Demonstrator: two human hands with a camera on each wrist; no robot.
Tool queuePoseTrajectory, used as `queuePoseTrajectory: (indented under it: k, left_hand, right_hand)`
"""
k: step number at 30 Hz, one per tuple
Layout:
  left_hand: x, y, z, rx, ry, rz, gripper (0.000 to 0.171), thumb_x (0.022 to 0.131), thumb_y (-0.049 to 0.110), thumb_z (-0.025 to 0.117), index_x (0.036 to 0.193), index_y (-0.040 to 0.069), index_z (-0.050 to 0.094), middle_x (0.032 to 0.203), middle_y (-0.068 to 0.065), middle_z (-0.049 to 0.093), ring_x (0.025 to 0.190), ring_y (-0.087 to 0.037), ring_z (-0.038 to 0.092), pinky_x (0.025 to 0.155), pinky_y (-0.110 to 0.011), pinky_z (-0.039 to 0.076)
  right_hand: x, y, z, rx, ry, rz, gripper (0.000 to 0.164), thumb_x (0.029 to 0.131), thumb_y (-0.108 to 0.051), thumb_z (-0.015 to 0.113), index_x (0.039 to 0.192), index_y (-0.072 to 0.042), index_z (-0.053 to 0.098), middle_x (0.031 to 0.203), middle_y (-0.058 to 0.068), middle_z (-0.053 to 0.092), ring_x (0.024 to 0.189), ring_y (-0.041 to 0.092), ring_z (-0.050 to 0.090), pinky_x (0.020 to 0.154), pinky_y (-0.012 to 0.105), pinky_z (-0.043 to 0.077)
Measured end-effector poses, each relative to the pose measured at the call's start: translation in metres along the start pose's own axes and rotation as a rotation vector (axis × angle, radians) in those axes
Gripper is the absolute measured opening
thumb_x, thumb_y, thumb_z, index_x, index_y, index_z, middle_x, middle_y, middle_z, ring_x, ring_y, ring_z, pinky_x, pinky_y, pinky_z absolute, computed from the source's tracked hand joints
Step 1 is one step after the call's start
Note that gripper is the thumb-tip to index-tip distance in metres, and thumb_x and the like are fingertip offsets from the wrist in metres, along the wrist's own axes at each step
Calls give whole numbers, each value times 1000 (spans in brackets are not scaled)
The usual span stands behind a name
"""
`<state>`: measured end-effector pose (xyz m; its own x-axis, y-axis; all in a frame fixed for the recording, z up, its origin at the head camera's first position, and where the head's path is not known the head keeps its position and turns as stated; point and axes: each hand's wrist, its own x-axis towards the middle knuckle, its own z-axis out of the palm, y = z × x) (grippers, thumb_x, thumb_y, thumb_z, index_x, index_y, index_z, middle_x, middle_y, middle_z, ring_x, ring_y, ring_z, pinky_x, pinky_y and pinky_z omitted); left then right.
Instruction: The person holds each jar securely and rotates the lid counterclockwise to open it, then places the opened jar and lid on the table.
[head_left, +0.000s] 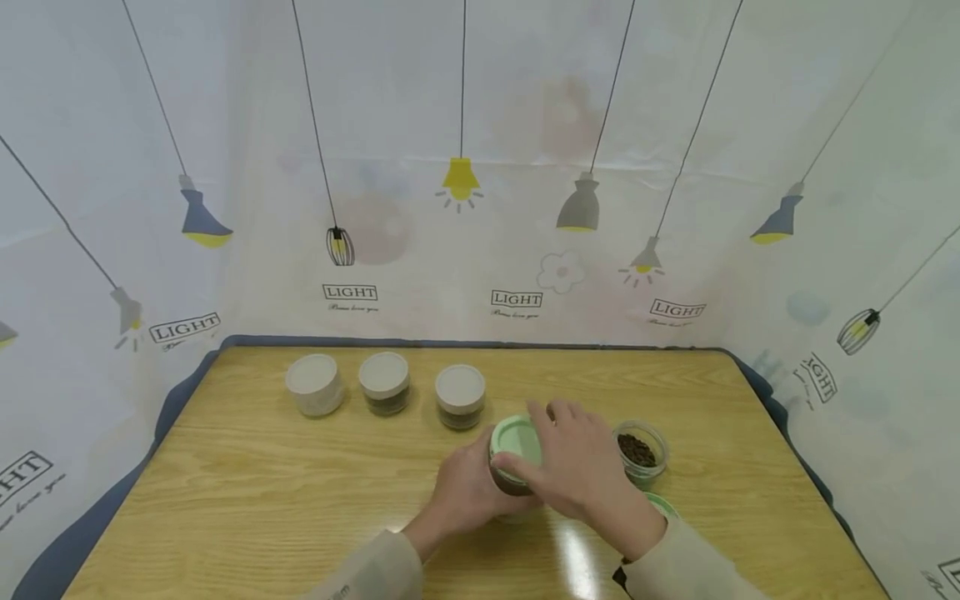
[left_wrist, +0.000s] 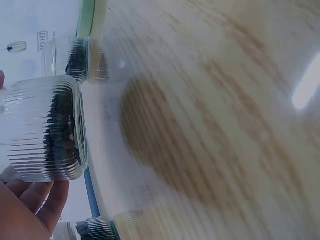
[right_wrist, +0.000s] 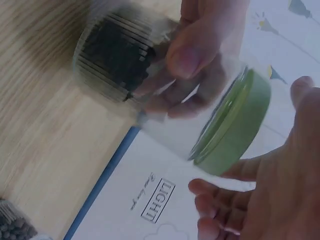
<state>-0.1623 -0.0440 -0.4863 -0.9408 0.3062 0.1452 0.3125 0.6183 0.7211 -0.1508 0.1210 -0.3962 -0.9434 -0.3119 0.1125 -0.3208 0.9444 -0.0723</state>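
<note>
My left hand [head_left: 468,487] grips a ribbed clear glass jar [left_wrist: 42,130] around its side, holding it tilted above the table. Dark pieces [left_wrist: 61,132] lie in the bottom of this jar. A pale green lid [right_wrist: 235,127] sits on its mouth. Around that lid my right hand [head_left: 581,462] is spread, its fingers loosely bent. In the right wrist view the thumb [right_wrist: 302,92] stands apart from the lid, while one finger reaches behind the lid's edge. The head view has the right hand covering part of the lid.
Three jars with white lids [head_left: 313,372] stand in a row at the back left of the wooden table [head_left: 300,500]. An uncovered glass jar [head_left: 642,475] of brown granules is beside my right hand. Another green lid [head_left: 662,503] shows partly behind my right wrist.
</note>
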Motion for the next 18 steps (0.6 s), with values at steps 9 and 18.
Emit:
queuePoseTrajectory:
  k: [9,18]
  left_hand:
    - [-1,0,4,-24,21,10,85,66,54,82,137,21,49,117,6,68,104,-13,65,88,-39,52]
    - [-3,1,1,-48,-11,-2,91,65,63,80,139,23,47,116,6,68,103,-11,64,85,-33,52]
  right_hand:
    - [-1,-10,4,-41,3,48,93,72,-89,46,118,-9,55,93,10,57,75,27,60,57,38,46]
    - [4,-4,7,97,-49,-13,80,73,-78,60,122,-15,54,96,4,53,68,18,52,52,31,43]
